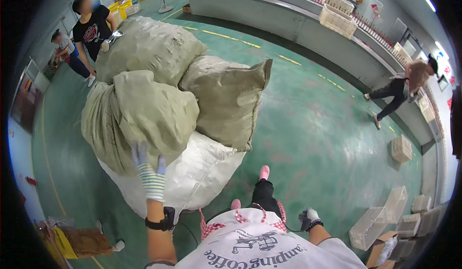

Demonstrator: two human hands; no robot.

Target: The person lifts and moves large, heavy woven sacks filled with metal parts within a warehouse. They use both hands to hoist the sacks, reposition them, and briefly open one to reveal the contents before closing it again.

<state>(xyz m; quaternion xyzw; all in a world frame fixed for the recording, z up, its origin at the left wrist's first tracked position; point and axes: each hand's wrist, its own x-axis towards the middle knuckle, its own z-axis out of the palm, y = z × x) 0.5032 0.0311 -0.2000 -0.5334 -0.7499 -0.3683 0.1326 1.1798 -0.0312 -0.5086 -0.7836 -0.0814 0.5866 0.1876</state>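
Note:
My left hand (150, 175), in a striped white, green and blue glove, reaches forward with fingers apart. Its fingertips lie against the bulging olive-green sack (144, 117) at the front of a pile. A large white sack (211, 165) lies beneath that one. Behind it is another full olive sack (154, 48), and to its right leans a brownish-green sack (224, 96) with a stitched edge. Down by my right side hangs my right hand (310, 217) in a grey and white glove, away from the sacks. Its fingers look slightly apart, and I see nothing in them.
A person in black (94, 33) stands behind the pile; another person (406, 86) walks by the long counter (260, 19) lined with bottles. White plastic crates (368, 228) sit at the lower right. A brown-covered cart or seat (89, 242) is at the lower left.

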